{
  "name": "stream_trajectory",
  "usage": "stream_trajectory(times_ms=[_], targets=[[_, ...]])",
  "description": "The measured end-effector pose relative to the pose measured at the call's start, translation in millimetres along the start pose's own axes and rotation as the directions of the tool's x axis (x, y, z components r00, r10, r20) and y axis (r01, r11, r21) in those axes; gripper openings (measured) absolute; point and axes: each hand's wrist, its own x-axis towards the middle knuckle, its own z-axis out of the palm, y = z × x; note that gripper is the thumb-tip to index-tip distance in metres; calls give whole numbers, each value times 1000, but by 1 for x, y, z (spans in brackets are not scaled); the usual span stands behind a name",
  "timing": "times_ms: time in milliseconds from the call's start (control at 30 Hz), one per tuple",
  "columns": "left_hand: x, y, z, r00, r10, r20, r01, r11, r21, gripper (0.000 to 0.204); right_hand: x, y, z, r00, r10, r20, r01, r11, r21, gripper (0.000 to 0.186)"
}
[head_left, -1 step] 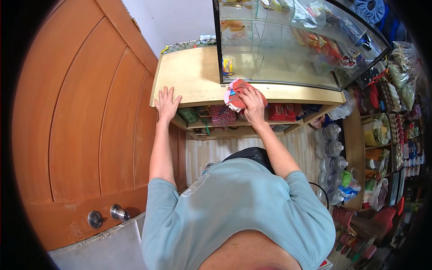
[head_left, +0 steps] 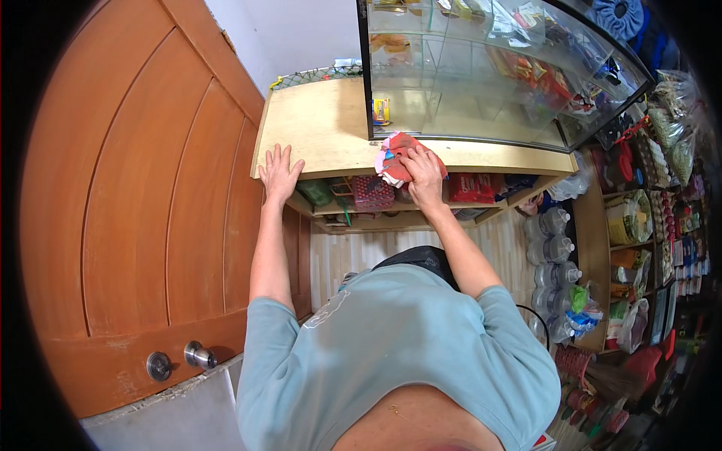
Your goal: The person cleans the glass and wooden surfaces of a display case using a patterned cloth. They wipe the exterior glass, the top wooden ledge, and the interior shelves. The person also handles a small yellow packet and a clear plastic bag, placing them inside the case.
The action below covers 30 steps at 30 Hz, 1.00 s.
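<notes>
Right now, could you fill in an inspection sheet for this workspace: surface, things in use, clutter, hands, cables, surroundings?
Surface: pale wooden counter, bearing a glass display case.
Things in use: red cloth with a pink edge, bunched at the counter's front edge.
Clutter: red packets and other goods on the shelf below.
Hands: left hand spread on the front left corner; right hand on the cloth, grip unclear.
Cables: thin dark curve, possibly a cord, near the right sleeve.
Surroundings: brown door left; clear bottles and wooden shelving right.

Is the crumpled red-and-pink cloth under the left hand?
No, the cloth is under the right hand, while the left hand rests with spread fingers on the pale wooden cabinet top.
</notes>
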Motion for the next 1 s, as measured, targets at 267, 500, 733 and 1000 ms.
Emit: stream_trajectory(times_ms=[267,500,733,1000], targets=[[-1,-1,-1,1000,-2,9,2,1000,2,66,0,-1,2,1000,8,5,-8,1000,-25,43],[0,-2,0,1000,-1,5,1,1000,-7,67,1,-4,2,1000,19,-14,-20,999,-28,45],[-1,0,-3,1000,5,-5,-6,1000,-26,66,3,-6,1,1000,13,-11,-13,999,-40,45],[-2,1,-3,1000,3,-4,-3,1000,-17,65,2,-5,2,1000,7,0,-7,999,-52,41]])
